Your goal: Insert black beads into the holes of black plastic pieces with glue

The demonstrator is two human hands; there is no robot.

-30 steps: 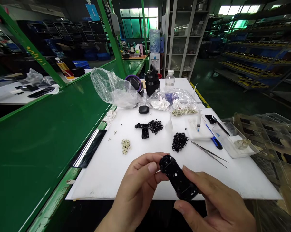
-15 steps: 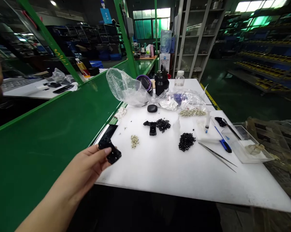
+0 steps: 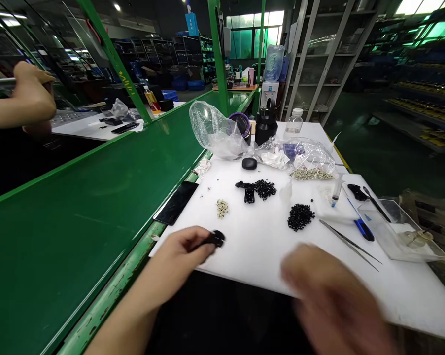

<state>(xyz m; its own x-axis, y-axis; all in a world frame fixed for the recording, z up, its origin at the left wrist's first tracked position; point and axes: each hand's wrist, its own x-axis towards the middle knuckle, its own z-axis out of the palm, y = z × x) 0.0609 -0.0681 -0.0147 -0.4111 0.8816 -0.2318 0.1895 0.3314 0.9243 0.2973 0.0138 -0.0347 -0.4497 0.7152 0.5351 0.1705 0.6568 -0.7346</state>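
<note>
Pinched in the fingers of my left hand (image 3: 187, 249) is a small black plastic part (image 3: 217, 238), held just over the near left of the white table (image 3: 252, 246). My right hand (image 3: 329, 286) is smeared by motion above the near edge, and its fingers cannot be made out. Beyond the hands lie a pile of cream-coloured bits (image 3: 222, 209), a pile of small black pieces (image 3: 300, 217) and a T-shaped black part (image 3: 249, 192) against another black pile (image 3: 265, 189). To the right rest metal tweezers (image 3: 350, 244).
A blue-handled tool (image 3: 364, 230), a syringe (image 3: 337, 191) and a clear tray (image 3: 403, 236) are on the right. Plastic bags (image 3: 218, 133) and a black bottle (image 3: 266, 125) stand at the back. A phone-like dark slab (image 3: 176, 202) lies by the green partition (image 3: 96, 197). Another person's arm (image 3: 30, 96) shows at left.
My left hand has moved right and turned with the black part. My right hand has come into view. The view has swung left, showing more of another person's arm.
</note>
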